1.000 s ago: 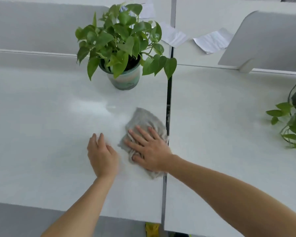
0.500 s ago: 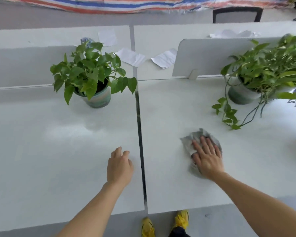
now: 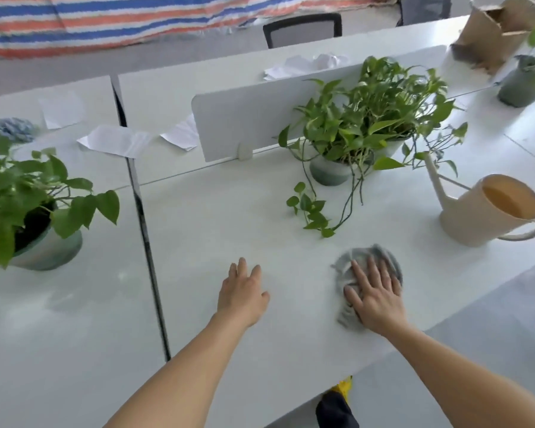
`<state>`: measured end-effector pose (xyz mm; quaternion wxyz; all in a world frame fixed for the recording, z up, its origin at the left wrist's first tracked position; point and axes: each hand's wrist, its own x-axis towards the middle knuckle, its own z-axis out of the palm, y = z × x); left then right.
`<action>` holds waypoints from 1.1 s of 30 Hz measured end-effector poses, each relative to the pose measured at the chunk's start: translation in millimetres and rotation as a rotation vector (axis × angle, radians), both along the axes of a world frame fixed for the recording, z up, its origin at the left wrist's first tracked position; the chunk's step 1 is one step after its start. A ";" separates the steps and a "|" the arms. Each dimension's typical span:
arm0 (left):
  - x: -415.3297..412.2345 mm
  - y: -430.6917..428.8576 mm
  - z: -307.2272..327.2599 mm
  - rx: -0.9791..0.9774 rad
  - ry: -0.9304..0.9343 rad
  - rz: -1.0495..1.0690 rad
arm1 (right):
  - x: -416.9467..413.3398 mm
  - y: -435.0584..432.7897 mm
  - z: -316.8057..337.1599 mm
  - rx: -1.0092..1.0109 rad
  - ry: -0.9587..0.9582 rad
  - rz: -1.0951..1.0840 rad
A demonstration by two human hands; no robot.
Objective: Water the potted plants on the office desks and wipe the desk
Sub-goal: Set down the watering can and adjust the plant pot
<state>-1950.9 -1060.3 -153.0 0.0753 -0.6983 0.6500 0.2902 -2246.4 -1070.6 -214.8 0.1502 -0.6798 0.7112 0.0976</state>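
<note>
On the white table [image 3: 229, 217] near its front edge, the right hand [image 3: 376, 301] is pressed flat on a crumpled grey cloth [image 3: 365, 257], fingers [image 3: 374, 271] straight and spread, not curled round it. The left hand [image 3: 243, 293] rests palm-down close by, fingers loosely apart. A trailing green plant in a grey-green pot [image 3: 331, 171] and a cream plastic watering can [image 3: 488, 211] stand behind, and a second leafy potted plant [image 3: 44, 245] sits way off left.

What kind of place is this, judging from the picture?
Most likely an open-plan office: white desks butted side by side, a low divider screen standing between facing desks, and a mesh-backed office chair behind them.
</note>
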 end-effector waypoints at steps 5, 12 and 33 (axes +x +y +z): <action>-50.9 -48.4 -17.8 0.095 -0.137 -0.008 | -14.1 -82.1 -10.3 0.007 -0.013 -0.120; -80.0 -78.8 -20.2 0.311 -0.336 0.009 | -31.7 -208.3 -8.3 0.024 -0.086 0.008; -127.6 -271.0 62.5 -0.168 1.353 1.599 | -4.5 -319.0 76.8 0.408 -1.360 -0.623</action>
